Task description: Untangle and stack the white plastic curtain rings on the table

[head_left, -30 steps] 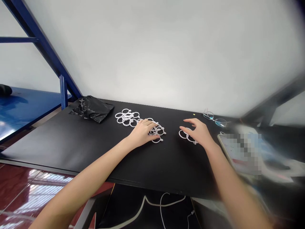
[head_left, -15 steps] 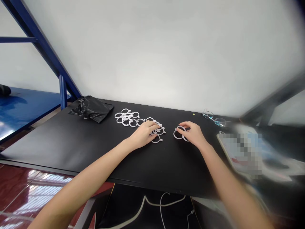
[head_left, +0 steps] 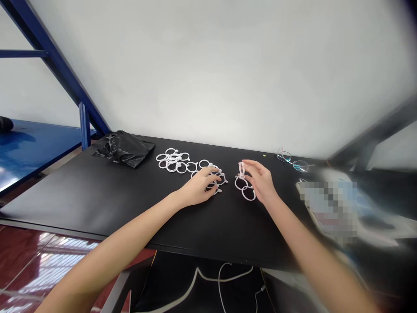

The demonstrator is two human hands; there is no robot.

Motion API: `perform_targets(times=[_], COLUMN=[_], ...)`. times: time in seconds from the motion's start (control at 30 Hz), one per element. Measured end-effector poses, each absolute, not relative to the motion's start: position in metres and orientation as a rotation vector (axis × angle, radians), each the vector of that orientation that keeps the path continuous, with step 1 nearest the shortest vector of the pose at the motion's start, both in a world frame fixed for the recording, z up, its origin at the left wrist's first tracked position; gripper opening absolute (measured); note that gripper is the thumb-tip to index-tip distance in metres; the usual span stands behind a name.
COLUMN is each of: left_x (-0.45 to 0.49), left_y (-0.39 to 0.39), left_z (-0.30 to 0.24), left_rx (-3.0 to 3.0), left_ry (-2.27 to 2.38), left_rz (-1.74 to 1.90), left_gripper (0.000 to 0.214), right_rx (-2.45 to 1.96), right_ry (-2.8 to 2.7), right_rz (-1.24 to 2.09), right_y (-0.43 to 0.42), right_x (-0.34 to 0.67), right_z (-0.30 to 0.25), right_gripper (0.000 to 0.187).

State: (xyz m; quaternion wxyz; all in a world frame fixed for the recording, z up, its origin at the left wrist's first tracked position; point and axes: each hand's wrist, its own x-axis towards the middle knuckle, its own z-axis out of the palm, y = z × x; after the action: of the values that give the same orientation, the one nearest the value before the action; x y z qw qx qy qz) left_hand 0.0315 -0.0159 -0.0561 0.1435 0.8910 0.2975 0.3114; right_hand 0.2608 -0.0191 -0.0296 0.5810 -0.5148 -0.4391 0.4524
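Observation:
White curtain rings, each with a small eyelet, lie about on the black table. My right hand (head_left: 260, 178) pinches one white curtain ring (head_left: 241, 168) and tilts it upright. Just below that ring, two more rings (head_left: 249, 194) overlap by my right fingers. To the left, my left hand (head_left: 202, 184) is curled over a cluster of rings (head_left: 221, 179), its thumb and fingers closed about some of them. The palm hides part of this cluster. Beyond it, a looser heap of rings (head_left: 172, 161) spreads toward the back left.
A crumpled black plastic bag (head_left: 125, 148) lies at the table's back left. Eyeglasses (head_left: 293, 163) rest near the wall on the right, with a pale-edged, partly blurred-out object (head_left: 325, 208) in front of them. Pale cables (head_left: 195, 278) hang below the table's front edge (head_left: 208, 256).
My right hand has tipped a ring from flat to upright, and the rings below it have shifted slightly. My left hand stays over its cluster with its fingers slightly moved.

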Motion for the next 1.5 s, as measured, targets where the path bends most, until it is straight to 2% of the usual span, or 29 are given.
perform_targets(times=[0.17,0.37,0.5,0.77,1.1,1.5], left_x=[0.033,0.041,0.047,0.05,0.051,0.045], left_y=[-0.017,-0.026,-0.035,-0.037,-0.038,-0.033], left_z=[-0.053,-0.037,-0.033,-0.036,-0.031,-0.032], left_rx=[2.593,2.506,2.455,2.372,2.228,2.152], left_ry=[0.839,0.759,0.797,0.849,0.85,0.795], left_rz=[1.001,1.274,1.209,1.128,1.125,1.056], left_gripper=[0.023,0.03,0.025,0.014,0.017,0.021], right_rx=[-1.014,-0.908,-0.878,-0.893,-0.817,-0.934], right_ry=[-0.84,-0.844,-0.967,-1.063,-1.107,-1.319], right_rz=[1.342,1.464,1.534,1.538,1.542,1.358], right_y=[-0.022,-0.031,-0.036,-0.04,-0.042,-0.039], right_x=[0.258,0.248,0.239,0.236,0.235,0.246], right_z=[-0.022,-0.02,-0.022,-0.026,-0.024,-0.021], right_gripper=[0.019,0.024,0.017,0.026,0.025,0.03])
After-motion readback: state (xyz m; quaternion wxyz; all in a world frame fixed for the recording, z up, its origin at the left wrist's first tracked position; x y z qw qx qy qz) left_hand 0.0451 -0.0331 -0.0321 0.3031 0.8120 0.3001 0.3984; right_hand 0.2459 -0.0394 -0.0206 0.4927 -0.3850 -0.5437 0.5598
